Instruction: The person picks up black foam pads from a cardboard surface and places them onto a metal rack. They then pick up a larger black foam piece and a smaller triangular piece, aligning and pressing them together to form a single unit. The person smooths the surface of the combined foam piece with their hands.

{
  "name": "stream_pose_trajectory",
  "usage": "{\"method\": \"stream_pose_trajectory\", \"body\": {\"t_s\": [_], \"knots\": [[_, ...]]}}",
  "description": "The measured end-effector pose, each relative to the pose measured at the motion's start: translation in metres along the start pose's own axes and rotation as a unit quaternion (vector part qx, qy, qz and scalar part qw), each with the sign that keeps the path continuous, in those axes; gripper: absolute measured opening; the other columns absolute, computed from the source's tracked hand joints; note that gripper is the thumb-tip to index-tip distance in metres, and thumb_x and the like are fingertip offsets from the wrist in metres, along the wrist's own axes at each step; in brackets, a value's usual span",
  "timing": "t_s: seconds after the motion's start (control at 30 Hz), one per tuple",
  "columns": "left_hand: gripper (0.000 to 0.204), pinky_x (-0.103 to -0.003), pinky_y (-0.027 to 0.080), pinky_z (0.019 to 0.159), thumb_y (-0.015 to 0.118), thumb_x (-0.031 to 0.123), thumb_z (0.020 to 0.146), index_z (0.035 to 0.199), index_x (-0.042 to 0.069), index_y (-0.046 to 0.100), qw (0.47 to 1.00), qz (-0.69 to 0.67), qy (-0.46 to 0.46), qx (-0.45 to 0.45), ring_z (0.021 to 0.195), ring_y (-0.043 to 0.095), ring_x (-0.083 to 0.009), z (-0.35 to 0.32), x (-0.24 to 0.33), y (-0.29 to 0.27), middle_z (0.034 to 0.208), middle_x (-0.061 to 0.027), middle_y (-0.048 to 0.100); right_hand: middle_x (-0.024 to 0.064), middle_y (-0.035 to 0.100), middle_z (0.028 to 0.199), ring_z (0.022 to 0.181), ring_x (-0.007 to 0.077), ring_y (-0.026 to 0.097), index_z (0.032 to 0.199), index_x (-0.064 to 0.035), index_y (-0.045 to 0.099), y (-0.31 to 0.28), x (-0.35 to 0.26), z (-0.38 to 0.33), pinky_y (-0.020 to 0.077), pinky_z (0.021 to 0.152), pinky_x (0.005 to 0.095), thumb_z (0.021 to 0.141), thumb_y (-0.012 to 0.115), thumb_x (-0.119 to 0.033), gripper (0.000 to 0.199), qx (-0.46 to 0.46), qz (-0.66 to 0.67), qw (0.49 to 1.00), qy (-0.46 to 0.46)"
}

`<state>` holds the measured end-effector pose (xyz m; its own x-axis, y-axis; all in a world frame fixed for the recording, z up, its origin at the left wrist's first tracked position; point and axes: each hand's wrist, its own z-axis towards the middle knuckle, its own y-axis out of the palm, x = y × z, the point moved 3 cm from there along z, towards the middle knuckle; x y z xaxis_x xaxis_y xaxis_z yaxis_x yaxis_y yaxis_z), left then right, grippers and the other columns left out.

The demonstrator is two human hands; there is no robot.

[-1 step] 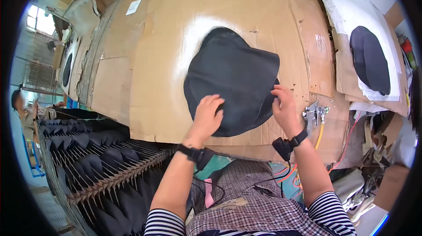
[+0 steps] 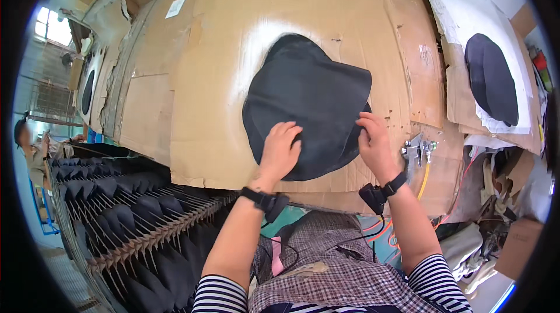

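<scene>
A black, rounded fabric piece (image 2: 306,100) lies flat on the cardboard-covered table (image 2: 204,79). My left hand (image 2: 280,152) rests palm down on its near edge, fingers spread. My right hand (image 2: 373,141) pinches the fabric's right edge, where a second layer shows beneath. Both wrists wear dark bands.
A metal spray gun (image 2: 417,149) with a yellow hose hangs at the table's near right edge. Another black piece (image 2: 490,79) lies on white paper to the right. A rack of black pieces (image 2: 116,208) stands at lower left. Another person (image 2: 29,144) is at far left.
</scene>
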<state>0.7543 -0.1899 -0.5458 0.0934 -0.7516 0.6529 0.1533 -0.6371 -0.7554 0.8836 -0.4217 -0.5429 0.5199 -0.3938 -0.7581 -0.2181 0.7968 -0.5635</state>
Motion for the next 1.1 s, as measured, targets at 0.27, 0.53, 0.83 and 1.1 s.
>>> {"method": "stream_pose_trajectory", "body": {"t_s": [0.27, 0.53, 0.83, 1.1], "knots": [[0.063, -0.059, 0.021, 0.116, 0.058, 0.031, 0.093, 0.146, 0.002, 0.041, 0.983, 0.164, 0.038, -0.070, 0.147, 0.025, -0.0343, 0.009, 0.053, 0.111, 0.155, -0.0146, 0.035, 0.0141, 0.048, 0.143, 0.134, 0.0383, 0.041, 0.134, -0.0084, 0.054, 0.067, 0.045, 0.050, 0.0335, 0.111, 0.0490, 0.091, 0.058, -0.012, 0.044, -0.111, -0.266, 0.945, -0.153], [0.058, -0.058, 0.023, 0.115, 0.058, 0.025, 0.091, 0.140, -0.003, 0.046, 0.977, 0.111, 0.038, -0.178, 0.143, 0.032, -0.0368, -0.049, 0.063, 0.104, 0.149, -0.0177, 0.042, 0.0096, 0.041, 0.152, 0.140, 0.0343, 0.035, 0.143, -0.0111, 0.047, 0.056, 0.068, 0.081, 0.0306, 0.113, 0.0471, 0.094, 0.056, -0.021, 0.051, -0.299, -0.228, 0.904, -0.205], [0.079, -0.056, 0.022, 0.116, 0.063, 0.043, 0.090, 0.146, -0.006, 0.037, 0.988, 0.125, 0.039, -0.084, 0.148, 0.022, -0.0378, -0.022, 0.074, 0.144, 0.156, -0.0210, 0.031, 0.0081, 0.042, 0.152, 0.139, 0.0332, 0.036, 0.142, -0.0104, 0.048, 0.065, 0.077, 0.069, 0.0292, 0.114, 0.0491, 0.095, 0.055, -0.022, 0.049, -0.172, -0.255, 0.928, -0.212], [0.068, -0.057, 0.025, 0.114, 0.061, 0.034, 0.092, 0.143, -0.005, 0.041, 0.991, 0.133, 0.029, 0.009, 0.144, 0.028, -0.0403, 0.019, 0.080, 0.106, 0.152, -0.0219, 0.036, 0.0081, 0.043, 0.151, 0.138, 0.0329, 0.038, 0.142, -0.0104, 0.048, 0.065, 0.080, 0.071, 0.0308, 0.113, 0.0502, 0.094, 0.055, -0.022, 0.050, -0.173, -0.246, 0.933, -0.194]]}}
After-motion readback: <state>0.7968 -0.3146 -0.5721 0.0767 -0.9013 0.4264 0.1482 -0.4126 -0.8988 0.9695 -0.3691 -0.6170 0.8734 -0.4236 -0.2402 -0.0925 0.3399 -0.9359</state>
